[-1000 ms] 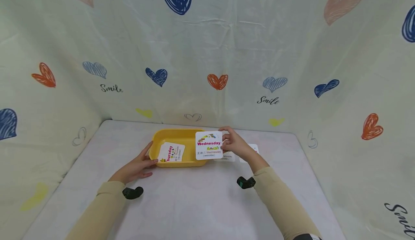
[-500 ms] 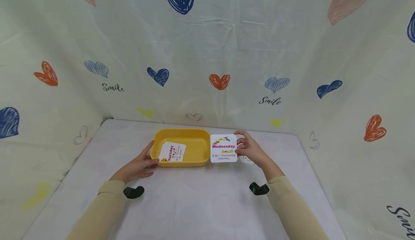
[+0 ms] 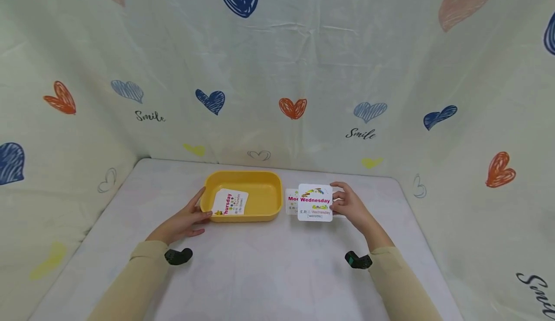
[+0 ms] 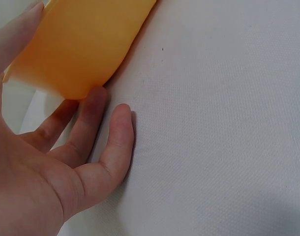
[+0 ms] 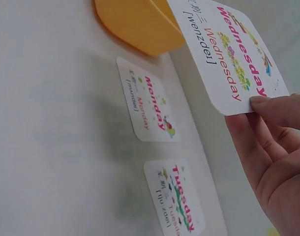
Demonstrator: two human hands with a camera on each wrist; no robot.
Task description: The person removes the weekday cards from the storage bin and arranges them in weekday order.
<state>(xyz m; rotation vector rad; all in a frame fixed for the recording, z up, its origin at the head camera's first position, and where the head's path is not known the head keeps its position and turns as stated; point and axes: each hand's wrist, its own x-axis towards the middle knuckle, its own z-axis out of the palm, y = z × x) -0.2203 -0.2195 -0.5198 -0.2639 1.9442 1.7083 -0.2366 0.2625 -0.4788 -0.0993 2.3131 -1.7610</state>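
Note:
My right hand (image 3: 353, 207) pinches a white Wednesday card (image 3: 315, 203) by its right edge, thumb on the printed face. The card is raised off the table, as the right wrist view shows. Beneath it on the table lie a Monday card (image 5: 147, 103) and a Tuesday card (image 5: 174, 199), side by side. A yellow tray (image 3: 277, 195) stands to the left, holding a Thursday card (image 3: 231, 202) turned sideways. My left hand (image 3: 184, 222) grips the tray's left end, thumb at the rim and fingertips low against its outer wall (image 4: 86, 54).
A white cloth covers the table (image 3: 269, 273). Behind it and at both sides hangs a pale curtain (image 3: 329, 70) printed with hearts and the word Smile. A dark wrist camera (image 3: 178, 257) sits by the left cuff and another dark camera (image 3: 358, 260) by the right.
My right hand has carried the Wednesday card from over the tray's right end to the right, over the Monday and Tuesday cards. My left hand and the tray stay put.

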